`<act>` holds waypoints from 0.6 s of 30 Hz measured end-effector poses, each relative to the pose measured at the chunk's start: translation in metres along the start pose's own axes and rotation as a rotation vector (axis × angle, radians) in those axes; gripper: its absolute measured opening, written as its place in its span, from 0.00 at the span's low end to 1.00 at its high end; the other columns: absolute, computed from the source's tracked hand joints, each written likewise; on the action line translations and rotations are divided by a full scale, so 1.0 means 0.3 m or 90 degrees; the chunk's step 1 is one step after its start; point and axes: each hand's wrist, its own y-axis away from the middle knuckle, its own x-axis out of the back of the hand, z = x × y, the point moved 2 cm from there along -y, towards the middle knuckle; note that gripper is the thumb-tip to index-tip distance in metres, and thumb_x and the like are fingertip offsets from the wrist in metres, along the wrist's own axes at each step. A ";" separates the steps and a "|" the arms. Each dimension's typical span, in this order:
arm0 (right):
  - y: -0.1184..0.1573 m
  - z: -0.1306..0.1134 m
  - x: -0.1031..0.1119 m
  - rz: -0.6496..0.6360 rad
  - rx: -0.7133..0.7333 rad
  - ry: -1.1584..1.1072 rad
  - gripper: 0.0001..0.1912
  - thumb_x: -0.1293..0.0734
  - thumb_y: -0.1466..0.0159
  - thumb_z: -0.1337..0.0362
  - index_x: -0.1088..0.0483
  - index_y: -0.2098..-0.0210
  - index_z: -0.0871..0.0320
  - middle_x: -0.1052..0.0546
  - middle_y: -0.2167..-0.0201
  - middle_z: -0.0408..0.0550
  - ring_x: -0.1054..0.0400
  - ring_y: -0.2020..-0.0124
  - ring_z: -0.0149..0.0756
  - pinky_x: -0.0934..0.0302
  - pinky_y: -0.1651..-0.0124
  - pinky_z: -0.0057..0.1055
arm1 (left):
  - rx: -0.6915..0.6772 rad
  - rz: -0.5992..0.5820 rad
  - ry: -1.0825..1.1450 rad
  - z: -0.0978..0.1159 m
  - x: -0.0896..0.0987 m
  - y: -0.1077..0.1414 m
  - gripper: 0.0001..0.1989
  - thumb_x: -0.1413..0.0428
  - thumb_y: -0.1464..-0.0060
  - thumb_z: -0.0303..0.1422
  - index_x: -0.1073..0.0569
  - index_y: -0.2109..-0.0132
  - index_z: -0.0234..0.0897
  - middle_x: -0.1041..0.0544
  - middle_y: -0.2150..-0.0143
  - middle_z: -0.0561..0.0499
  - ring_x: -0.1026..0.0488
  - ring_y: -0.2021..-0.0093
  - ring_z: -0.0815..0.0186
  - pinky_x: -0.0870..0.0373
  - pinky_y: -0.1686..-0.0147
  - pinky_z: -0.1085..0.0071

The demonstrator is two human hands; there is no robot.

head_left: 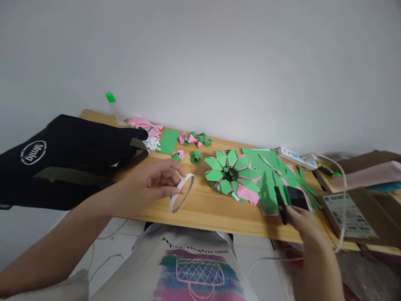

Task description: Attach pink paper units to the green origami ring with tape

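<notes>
My left hand (159, 182) is raised over the wooden table, thumb and fingers pinching a thin white roll of tape (182, 193) that hangs on edge. At the right, my right hand (302, 221) has its fingers closed at the black handles of a pair of scissors (280, 200). The blades point away from me, over green paper sheets (266, 188). Between my hands sits a ring-shaped flower of folded green and pink paper (232, 173). A dark phone (297, 197) lies just beyond my right fingers.
A black bag (78, 154) covers the table's left end. Behind lie small folded paper pieces (194, 139), white scraps (152, 143) and a green-capped bottle (115, 109). On the right are a power strip (296, 157), its white cable (345, 200) and a cardboard box (360, 213).
</notes>
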 end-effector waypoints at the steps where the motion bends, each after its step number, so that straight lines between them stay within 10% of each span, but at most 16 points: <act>1: 0.017 -0.006 0.012 -0.005 0.021 -0.055 0.20 0.43 0.46 0.47 0.34 0.82 0.54 0.27 0.81 0.51 0.32 0.78 0.41 0.36 0.75 0.36 | 0.000 -0.002 0.030 0.015 -0.005 -0.008 0.07 0.45 0.47 0.30 0.33 0.59 0.39 0.27 0.67 0.54 0.29 0.64 0.69 0.32 0.63 0.72; 7: 0.163 -0.091 0.064 0.058 0.108 -0.714 0.22 0.40 0.43 0.39 0.30 0.68 0.49 0.43 0.78 0.40 0.55 0.84 0.29 0.51 0.85 0.29 | -0.045 0.072 -0.025 0.066 0.000 -0.074 0.04 0.46 0.46 0.30 0.33 0.61 0.38 0.36 0.75 0.60 0.39 0.75 0.75 0.44 0.75 0.78; 12: 0.204 -0.186 0.048 -0.048 0.255 -0.515 0.41 0.53 0.49 0.24 0.27 0.60 0.44 0.32 0.76 0.49 0.41 0.80 0.37 0.38 0.77 0.38 | -0.108 0.104 -0.153 0.131 0.005 -0.117 0.09 0.46 0.46 0.31 0.31 0.57 0.37 0.31 0.56 0.52 0.35 0.75 0.77 0.43 0.76 0.77; 18: 0.205 -0.230 0.054 -0.171 0.323 -0.372 0.42 0.31 0.55 0.31 0.28 0.51 0.54 0.22 0.58 0.56 0.26 0.63 0.48 0.29 0.61 0.41 | -0.148 0.074 -0.197 0.193 -0.002 -0.129 0.11 0.46 0.45 0.29 0.29 0.54 0.37 0.32 0.47 0.47 0.33 0.72 0.77 0.36 0.70 0.75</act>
